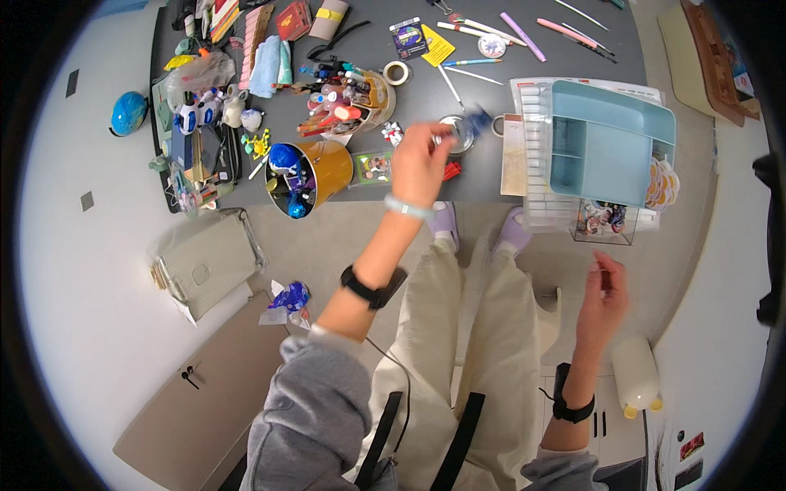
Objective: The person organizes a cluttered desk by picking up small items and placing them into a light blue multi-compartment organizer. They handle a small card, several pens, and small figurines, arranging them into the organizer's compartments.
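My left hand (422, 161) is over the front part of the dark desk, its fingertips pinched on a small dark blue thing (478, 121) that is blurred. Just beyond the fingers lies a round, shiny, clear-looking item (460, 135). A red object (452, 170) sits near the wrist side. Off the desk's front edge, lower right, my right hand (605, 288) hangs with curled fingers; whether it holds anything is unclear. The yellow bucket (333, 172), holding blue items, stands left of my left hand, and a pen holder full of pens (382, 98) is behind it.
A light blue divided tray (617, 162) rests on clear plastic drawers at the right, above a clear box of small figures (605, 222). Pens, a tape roll (396, 73) and cards (409, 38) are scattered at the back. Toys and a folded blue cloth (266, 66) crowd the left side.
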Motion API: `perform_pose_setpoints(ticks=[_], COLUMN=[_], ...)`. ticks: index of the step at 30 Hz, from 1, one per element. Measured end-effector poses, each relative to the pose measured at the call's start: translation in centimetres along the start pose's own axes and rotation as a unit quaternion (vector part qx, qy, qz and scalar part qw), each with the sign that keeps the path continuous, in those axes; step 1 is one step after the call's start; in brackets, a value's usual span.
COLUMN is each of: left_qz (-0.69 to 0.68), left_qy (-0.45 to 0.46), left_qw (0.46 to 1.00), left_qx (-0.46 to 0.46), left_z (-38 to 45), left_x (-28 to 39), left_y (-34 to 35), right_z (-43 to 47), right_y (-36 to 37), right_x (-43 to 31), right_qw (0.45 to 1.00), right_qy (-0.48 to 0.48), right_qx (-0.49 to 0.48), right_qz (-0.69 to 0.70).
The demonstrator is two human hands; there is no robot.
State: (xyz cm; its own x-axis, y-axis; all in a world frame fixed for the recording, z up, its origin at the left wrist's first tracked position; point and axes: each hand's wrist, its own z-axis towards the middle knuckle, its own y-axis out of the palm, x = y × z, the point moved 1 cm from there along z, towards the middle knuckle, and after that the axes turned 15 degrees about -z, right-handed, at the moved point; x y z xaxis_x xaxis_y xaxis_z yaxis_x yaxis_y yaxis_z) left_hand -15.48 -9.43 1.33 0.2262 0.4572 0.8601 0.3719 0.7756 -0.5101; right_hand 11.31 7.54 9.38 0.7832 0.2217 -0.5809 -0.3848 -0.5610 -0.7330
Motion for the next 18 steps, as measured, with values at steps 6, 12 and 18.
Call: perform_pose_setpoints(ticks=[6,12,18], left_qz=[-0.084,-0.225,-0.371], left_qy=[-0.036,-0.181,-0.33], left_qw=[0.979,0.919,0.826], left_qx=[-0.182,-0.267,-0.269], left_z=[-3.5,-3.3,-3.6], left_x=[8.9,9.2,8.4], left_y=[-2.2,-2.8,-2.5], right_z=[-0.5,0.3,-0.7], right_y=[2.8,4.5,4.8], right_x=[-5.6,-8.1,-8.5], right_qw=[0.973,0.937,0.965], right_qy=[-0.031,0.02,0.003], right_qx=[-0.116,-0.202,-0.118], right_qz=[0.199,0.285,0.234])
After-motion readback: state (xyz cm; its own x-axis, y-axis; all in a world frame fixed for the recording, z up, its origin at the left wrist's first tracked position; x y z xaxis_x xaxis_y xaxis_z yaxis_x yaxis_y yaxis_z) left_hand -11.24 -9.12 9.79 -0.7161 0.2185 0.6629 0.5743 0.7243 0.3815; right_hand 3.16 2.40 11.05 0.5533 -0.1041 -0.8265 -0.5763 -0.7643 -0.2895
